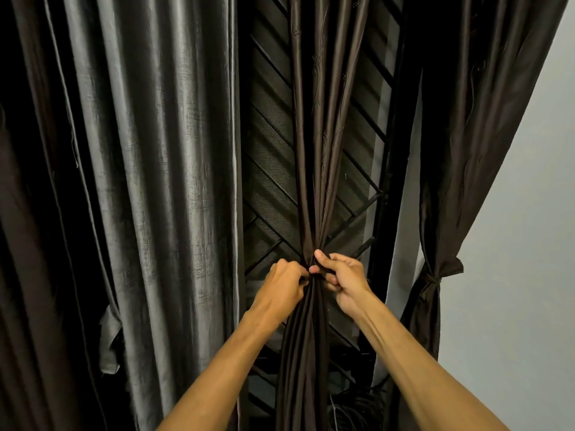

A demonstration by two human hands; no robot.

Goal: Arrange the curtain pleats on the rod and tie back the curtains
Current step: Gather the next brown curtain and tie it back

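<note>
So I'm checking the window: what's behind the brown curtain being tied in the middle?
A dark grille of diagonal bars over mesh shows either side of the middle curtain. Whatever sits behind its gathered folds is covered.

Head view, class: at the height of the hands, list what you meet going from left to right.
Grey curtain, left hand, gathered brown curtain, right hand, tied-back brown curtain, pale wall.

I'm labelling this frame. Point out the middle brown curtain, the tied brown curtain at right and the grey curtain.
Middle brown satin curtain (314, 181): head view, upper folds.
Tied brown satin curtain at right (445, 272): head view, its knot.
Shiny grey fabric curtain (155, 181): head view, middle pleats.
</note>
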